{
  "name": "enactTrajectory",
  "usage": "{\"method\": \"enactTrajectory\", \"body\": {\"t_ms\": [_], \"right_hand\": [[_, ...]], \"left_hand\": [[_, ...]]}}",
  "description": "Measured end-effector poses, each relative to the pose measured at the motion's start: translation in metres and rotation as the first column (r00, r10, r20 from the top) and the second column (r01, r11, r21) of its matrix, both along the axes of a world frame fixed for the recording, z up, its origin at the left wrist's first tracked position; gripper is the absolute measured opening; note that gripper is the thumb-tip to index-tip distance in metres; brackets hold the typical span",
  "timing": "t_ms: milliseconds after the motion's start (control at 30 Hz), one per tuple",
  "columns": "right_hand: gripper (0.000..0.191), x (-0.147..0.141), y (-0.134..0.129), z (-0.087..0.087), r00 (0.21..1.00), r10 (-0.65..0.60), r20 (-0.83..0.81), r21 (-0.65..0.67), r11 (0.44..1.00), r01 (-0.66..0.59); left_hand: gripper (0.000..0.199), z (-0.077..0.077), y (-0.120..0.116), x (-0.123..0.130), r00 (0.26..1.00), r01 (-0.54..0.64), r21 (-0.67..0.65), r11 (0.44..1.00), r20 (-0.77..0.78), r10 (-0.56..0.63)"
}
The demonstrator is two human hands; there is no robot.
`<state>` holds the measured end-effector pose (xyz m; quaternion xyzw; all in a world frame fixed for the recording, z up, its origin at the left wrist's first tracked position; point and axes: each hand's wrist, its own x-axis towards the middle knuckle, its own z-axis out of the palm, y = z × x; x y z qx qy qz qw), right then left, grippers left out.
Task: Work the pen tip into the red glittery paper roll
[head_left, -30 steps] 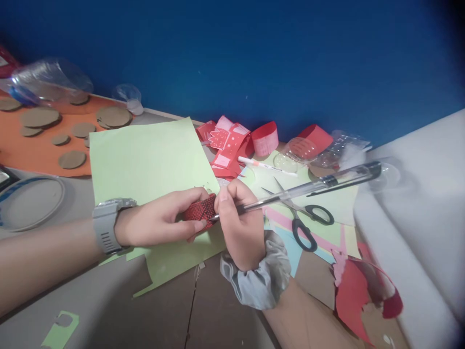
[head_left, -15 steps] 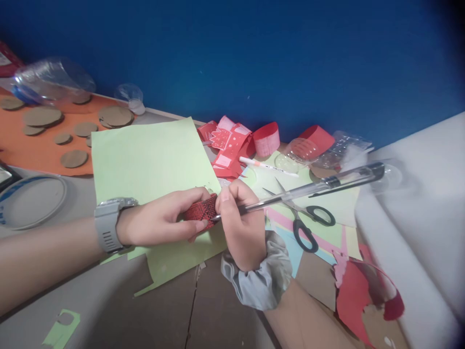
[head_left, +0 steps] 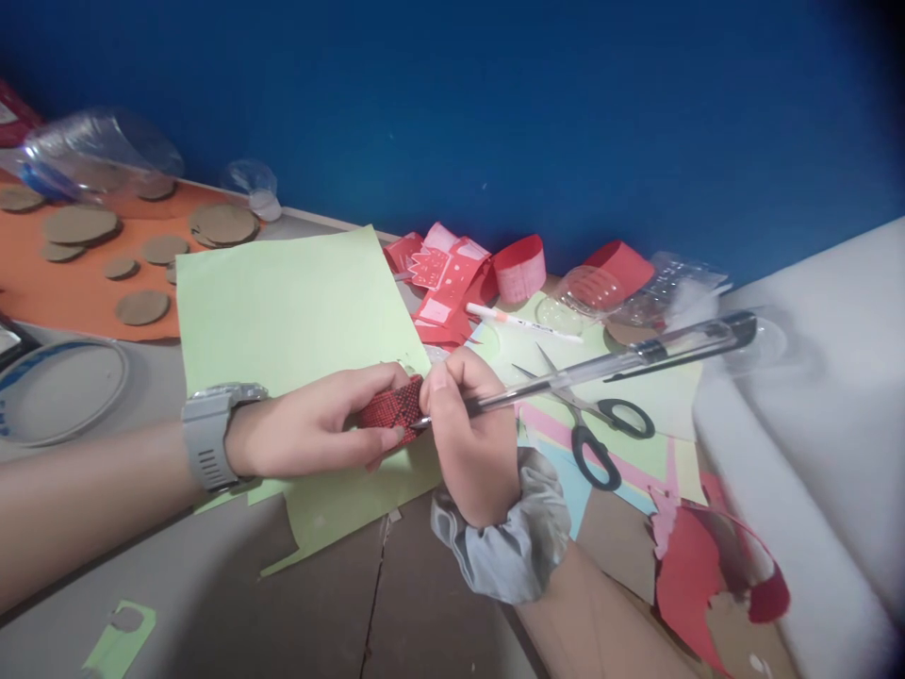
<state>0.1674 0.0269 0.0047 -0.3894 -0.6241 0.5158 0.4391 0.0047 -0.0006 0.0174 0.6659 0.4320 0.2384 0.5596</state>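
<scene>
While the left hand [head_left: 318,420] pinches a small red-and-black patterned piece [head_left: 387,405] between thumb and fingers, the right hand [head_left: 470,438] grips a clear pen [head_left: 586,371], its metal tip at the piece's right end. The patterned piece sits at the left fingertips, just beside the curled right fingers, above a light green sheet [head_left: 297,302]; whether the right fingers touch it cannot be told. Slanting up to the right, the pen passes over black-handled scissors [head_left: 578,405], blades parted, on coloured papers. Beyond them lies a white marker [head_left: 523,322], near curled red paper strips [head_left: 519,269]. A grey watch [head_left: 210,441] circles the left wrist.
</scene>
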Motion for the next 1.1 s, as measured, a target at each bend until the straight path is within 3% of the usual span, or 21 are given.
{"method": "enactTrajectory", "body": {"t_ms": [233, 433, 600, 767, 1100], "right_hand": [[0.03, -0.0001, 0.0006, 0.0006, 1.0, -0.012, -0.027, -0.007, 1.0, 0.012], [0.031, 0.001, 0.0035, -0.0017, 0.993, -0.06, -0.102, -0.102, 0.994, 0.05], [0.031, 0.0021, 0.0035, -0.0019, 0.995, -0.071, -0.072, -0.036, 0.997, 0.069], [0.031, 0.0015, 0.0032, -0.0016, 0.998, -0.038, -0.052, 0.016, 0.999, 0.039], [0.03, 0.0008, -0.0004, -0.0021, 0.995, 0.05, -0.09, 0.04, 0.998, -0.047]], "left_hand": [[0.013, -0.0019, 0.0004, -0.0012, 1.0, 0.006, 0.016, 1.0, 0.013, -0.006], [0.013, 0.0, 0.0008, -0.0011, 0.999, 0.026, 0.008, 1.0, 0.043, -0.026], [0.012, 0.001, 0.0024, -0.0017, 0.998, 0.058, 0.033, 0.998, 0.023, -0.058], [0.014, -0.0004, 0.0011, -0.0002, 0.999, 0.011, 0.047, 0.999, 0.038, -0.013], [0.009, -0.0041, 0.0007, -0.002, 0.999, 0.024, 0.057, 0.998, 0.04, -0.026]]}}
